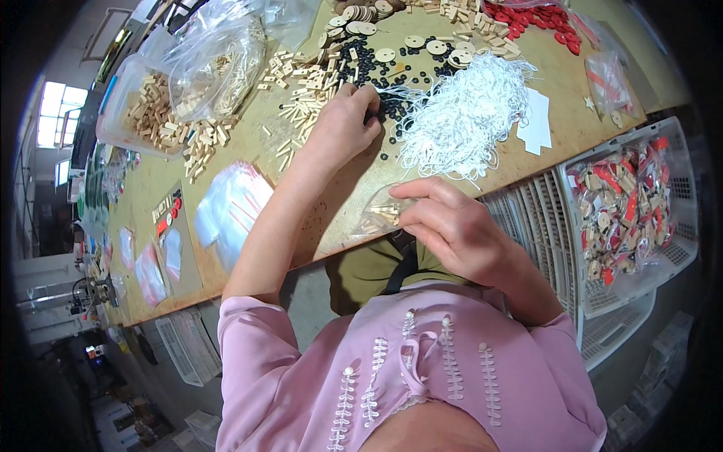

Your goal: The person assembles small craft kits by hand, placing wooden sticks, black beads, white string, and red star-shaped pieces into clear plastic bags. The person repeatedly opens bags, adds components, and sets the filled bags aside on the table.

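Observation:
My left hand (343, 128) reaches over the table at the edge of the small black rings (395, 105), thumb and fingers curled together. What is between its fingertips, if anything, I cannot make out. Beside that hand lie thin wooden sticks (301, 105), and to its right is a heap of white string (471, 113). At the table's front edge my right hand (452, 222) pinches a small clear plastic bag (376, 215). Several pale wooden pieces show through the bag.
A clear tub (113, 124) of wooden blocks stands left, near a stack of empty zip bags (235, 207). Wooden discs (361, 15) and red pieces (527, 22) lie at the back. Right of the table, a white crate (681, 196) holds filled bags.

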Tool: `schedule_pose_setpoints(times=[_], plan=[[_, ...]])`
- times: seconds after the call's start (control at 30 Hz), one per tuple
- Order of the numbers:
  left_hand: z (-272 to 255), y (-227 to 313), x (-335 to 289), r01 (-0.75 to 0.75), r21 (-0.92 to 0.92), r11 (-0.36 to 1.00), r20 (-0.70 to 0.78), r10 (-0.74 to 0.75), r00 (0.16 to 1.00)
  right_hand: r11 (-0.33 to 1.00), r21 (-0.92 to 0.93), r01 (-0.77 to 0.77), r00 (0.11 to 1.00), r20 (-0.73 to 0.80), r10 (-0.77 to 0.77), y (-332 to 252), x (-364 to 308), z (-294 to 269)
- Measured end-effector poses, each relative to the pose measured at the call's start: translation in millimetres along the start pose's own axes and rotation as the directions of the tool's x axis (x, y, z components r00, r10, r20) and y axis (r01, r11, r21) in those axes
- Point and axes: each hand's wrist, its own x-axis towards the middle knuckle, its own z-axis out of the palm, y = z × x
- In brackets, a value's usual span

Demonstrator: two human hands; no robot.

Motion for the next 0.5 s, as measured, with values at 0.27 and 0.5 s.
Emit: schedule_pose_setpoints(times=[0.27, 0.5], plan=[[-2.6, -24.8, 4.0, 0.046, -0.151, 0.987, 0.121, -0.027, 0.992, 0.999, -0.035, -0.001, 1.000, 0.030, 0.002, -3.6, 1.6, 3.4], [-1.8, -27.7, 3.7, 0.249, -0.749, 0.615, 0.116, -0.248, 0.962, 0.999, -0.015, 0.043, 0.999, 0.002, -0.043, -1.8, 2.4, 6.5]])
